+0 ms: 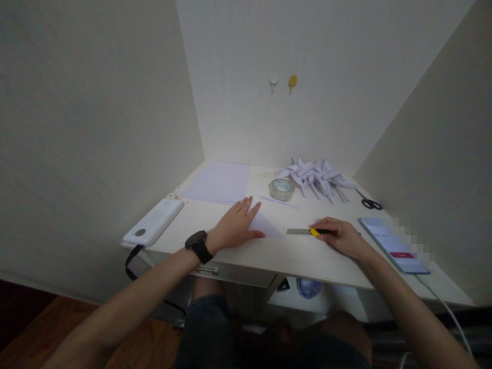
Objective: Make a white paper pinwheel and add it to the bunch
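L hand (pixel 238 224) splayed flat, holding nothing, on prob. folded paper (pixel 266 225) nr front edge of desk (pixel 303 260); R hand (pixel 343 237) closed round cutter (pixel 314 232), blade (pixel 298 231) twd paper.

We see a white device (pixel 156 223) at the desk's (pixel 307 260) left edge and a tablet (pixel 388 243) near its right edge.

Head view — forward, down at desk (pixel 326 266)
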The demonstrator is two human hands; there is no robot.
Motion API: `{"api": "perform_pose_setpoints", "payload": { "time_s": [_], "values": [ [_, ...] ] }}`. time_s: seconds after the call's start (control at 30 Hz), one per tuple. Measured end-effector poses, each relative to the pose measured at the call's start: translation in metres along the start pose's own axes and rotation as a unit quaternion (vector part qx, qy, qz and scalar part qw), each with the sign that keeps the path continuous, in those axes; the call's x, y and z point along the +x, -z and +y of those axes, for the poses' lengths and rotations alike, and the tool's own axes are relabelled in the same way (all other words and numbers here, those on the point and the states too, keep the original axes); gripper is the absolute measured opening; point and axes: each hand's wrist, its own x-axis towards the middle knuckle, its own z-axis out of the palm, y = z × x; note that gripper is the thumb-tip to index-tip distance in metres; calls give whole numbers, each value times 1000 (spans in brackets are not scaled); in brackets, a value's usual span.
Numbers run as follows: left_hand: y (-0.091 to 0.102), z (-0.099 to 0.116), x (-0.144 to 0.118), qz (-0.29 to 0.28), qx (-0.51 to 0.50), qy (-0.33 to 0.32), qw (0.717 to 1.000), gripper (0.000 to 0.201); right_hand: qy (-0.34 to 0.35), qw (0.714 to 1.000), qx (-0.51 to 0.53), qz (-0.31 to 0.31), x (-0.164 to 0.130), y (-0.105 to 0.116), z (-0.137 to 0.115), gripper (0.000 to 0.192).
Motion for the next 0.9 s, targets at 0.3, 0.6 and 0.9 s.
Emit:
{"api": "perform_pose_setpoints", "payload": {
  "time_s": [0.3, 0.6, 0.9],
  "values": [
    [7, -1, -1, -41, -65, 25, 997, 93, 39, 989, -112, 83, -6, -12, -1, 23],
    [6, 3, 0, -21, -94, 31, 995, 88, 62, 975, -136, 167, 1, -20, -20, 20],
    [1, 5, 2, 60, -155, -38, 985, 87, -38, 997, 15, 69, 55, -73, -79, 34]
  ]
}}
